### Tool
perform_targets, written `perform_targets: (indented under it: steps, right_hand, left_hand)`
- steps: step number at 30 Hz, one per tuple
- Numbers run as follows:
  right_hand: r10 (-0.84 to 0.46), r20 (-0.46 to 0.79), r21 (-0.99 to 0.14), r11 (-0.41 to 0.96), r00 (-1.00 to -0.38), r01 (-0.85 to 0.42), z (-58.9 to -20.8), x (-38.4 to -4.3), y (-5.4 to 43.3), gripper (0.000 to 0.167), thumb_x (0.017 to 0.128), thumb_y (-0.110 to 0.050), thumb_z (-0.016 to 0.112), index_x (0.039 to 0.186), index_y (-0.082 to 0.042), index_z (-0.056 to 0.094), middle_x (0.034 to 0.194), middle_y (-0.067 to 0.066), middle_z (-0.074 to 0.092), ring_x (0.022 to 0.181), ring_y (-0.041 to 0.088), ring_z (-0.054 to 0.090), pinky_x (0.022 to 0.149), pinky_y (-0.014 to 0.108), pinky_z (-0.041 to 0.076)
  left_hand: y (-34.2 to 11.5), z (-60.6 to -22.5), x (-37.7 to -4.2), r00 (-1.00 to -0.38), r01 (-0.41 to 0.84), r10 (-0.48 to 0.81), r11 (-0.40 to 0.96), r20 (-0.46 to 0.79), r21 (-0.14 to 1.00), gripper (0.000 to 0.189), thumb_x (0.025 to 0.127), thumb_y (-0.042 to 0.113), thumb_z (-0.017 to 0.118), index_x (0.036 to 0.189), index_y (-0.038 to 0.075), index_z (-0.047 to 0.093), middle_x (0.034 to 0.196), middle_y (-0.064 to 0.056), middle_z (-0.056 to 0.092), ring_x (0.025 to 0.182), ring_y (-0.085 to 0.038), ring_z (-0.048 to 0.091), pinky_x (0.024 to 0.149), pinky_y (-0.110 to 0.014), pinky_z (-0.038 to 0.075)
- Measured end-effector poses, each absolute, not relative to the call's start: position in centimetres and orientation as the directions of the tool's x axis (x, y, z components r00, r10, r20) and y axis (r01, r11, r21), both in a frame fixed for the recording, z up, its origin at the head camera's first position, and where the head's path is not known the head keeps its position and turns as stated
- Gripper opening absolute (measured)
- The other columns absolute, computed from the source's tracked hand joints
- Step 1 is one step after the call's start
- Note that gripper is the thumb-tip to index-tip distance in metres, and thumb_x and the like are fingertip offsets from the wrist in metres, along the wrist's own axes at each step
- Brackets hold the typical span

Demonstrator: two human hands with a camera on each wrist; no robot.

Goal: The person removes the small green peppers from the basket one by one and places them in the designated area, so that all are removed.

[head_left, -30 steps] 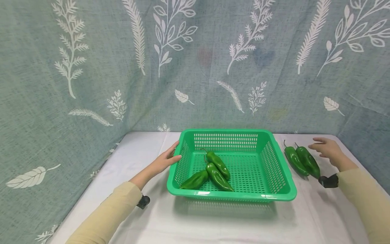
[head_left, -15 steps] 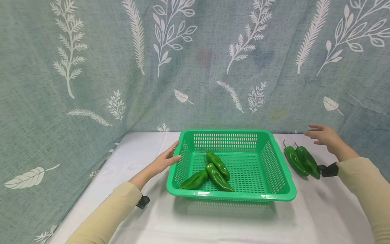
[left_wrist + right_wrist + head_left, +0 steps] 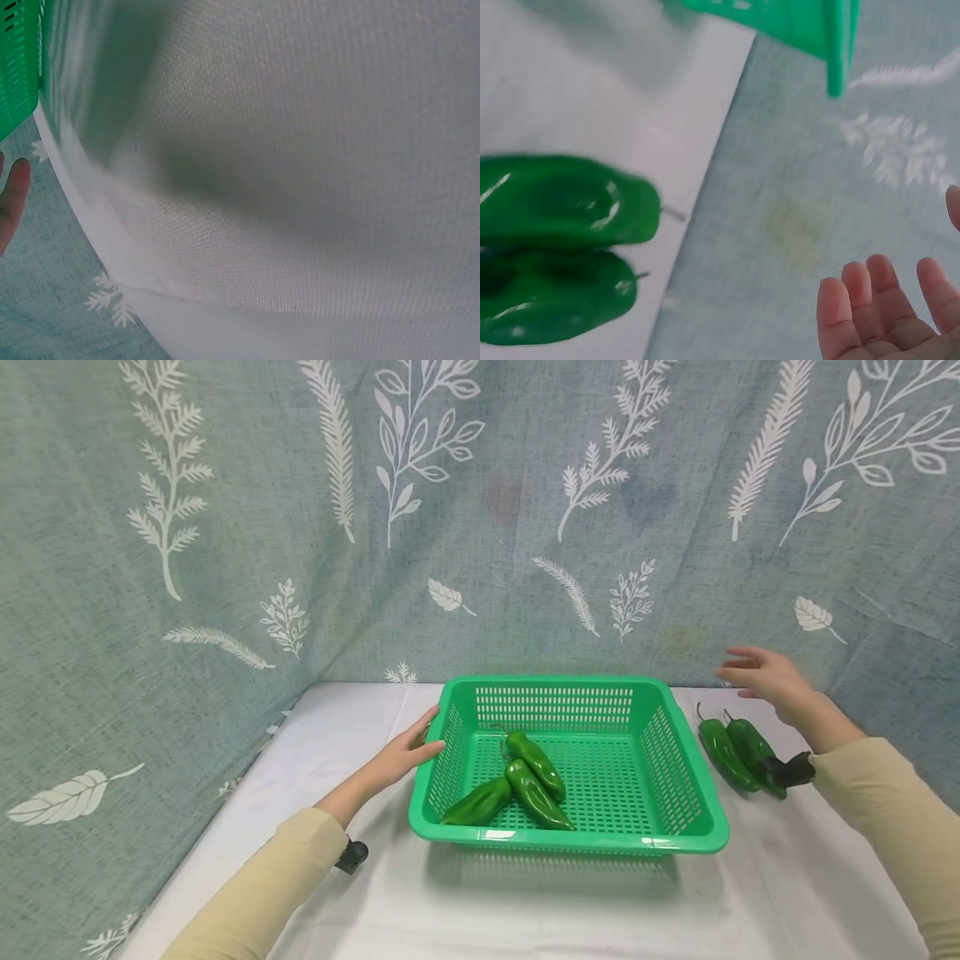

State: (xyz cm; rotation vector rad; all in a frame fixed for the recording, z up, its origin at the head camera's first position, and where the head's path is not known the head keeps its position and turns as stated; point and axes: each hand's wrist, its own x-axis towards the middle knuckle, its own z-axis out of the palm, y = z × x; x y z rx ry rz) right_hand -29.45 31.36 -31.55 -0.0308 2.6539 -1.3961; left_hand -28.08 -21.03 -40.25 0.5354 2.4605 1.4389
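Note:
A green plastic basket [image 3: 570, 842] stands mid-table in the head view, with three green peppers [image 3: 537, 797] grouped toward its left side. My left hand [image 3: 405, 755] is at the basket's left rim, its fingers extended along the outside and the thumb at the edge. To the right of the basket, two more green peppers [image 3: 724, 755] lie side by side on the cloth. My right hand [image 3: 768, 681] is raised behind and above this pair, holding nothing. In the right wrist view its fingertips [image 3: 882, 274] are spread apart from the pair of peppers [image 3: 562, 199].
A white cloth [image 3: 525, 914] covers the table. Behind and to the left hangs a grey-green curtain [image 3: 480, 610] with white leaf prints, close to the table's back edge. Black wrist cameras [image 3: 351, 856] sit on both forearms.
My right hand has risen and moved left, from beside the loose peppers to above and behind them. The left hand, basket and peppers have stayed in place.

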Motion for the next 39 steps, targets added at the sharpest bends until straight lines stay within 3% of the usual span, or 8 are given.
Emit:
perform_targets:
  steps: [7, 27, 39]
  right_hand:
    - [-0.136, -0.084, -0.819, 0.574, -0.987, -0.010, -30.5, -29.2, 28.5, 0.078, 0.092, -0.041, 0.050, 0.147, -0.004, 0.008, 0.145, 0.030, 0.021, 0.126, 0.046, 0.031, 0.099, 0.054, 0.035]
    - [-0.298, -0.072, -0.848, 0.520, -0.952, -0.099, -29.3, -29.0, 21.5, 0.068, 0.092, -0.023, 0.055, 0.146, -0.005, 0.018, 0.140, 0.027, 0.033, 0.121, 0.041, 0.041, 0.097, 0.052, 0.039]
    - [-0.355, -0.127, -0.885, 0.462, -0.926, -0.056, -30.9, -29.5, 17.9, 0.068, 0.089, -0.017, 0.059, 0.145, -0.005, 0.022, 0.138, 0.026, 0.036, 0.119, 0.041, 0.044, 0.091, 0.046, 0.045]
  left_hand:
    - [-21.0, -40.2, -28.1, -0.903, 0.202, 0.429, 0.451, -0.013, 0.869, 0.072, 0.094, 0.038, 0.047, 0.149, 0.020, 0.005, 0.150, -0.017, 0.020, 0.136, -0.035, 0.022, 0.106, -0.056, 0.023]
    - [-21.0, -40.1, -27.9, -0.906, 0.192, 0.423, 0.448, -0.018, 0.873, 0.070, 0.094, 0.038, 0.048, 0.149, 0.024, 0.005, 0.149, -0.016, 0.022, 0.136, -0.035, 0.023, 0.105, -0.057, 0.024]
    - [-20.9, -40.3, -28.0, -0.907, 0.189, 0.420, 0.453, -0.022, 0.871, 0.071, 0.095, 0.037, 0.047, 0.149, 0.022, 0.005, 0.150, -0.016, 0.021, 0.136, -0.035, 0.022, 0.105, -0.057, 0.024]
